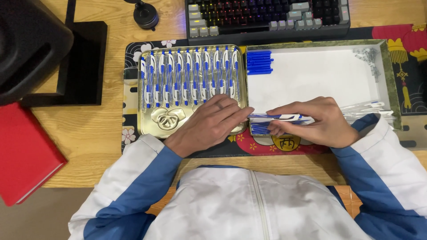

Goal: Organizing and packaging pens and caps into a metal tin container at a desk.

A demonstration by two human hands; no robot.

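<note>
Here, in the head view, the right hand [313, 122] closes on a blue-and-white pen [280, 118], pinched near its middle just above the near edge of the white box [311, 75]. The left hand [211, 122] lies open and flat, fingers touching the pen's tip and resting on the near rim of the gold tray [147, 120]. Beyond the left hand, finished pens [187, 78] fill the tray in a row; beyond the right, blue caps [259, 62] and small springs [368, 60]. Judged: assembly of one pen; next, it would need seating beside the row, gently.
</note>
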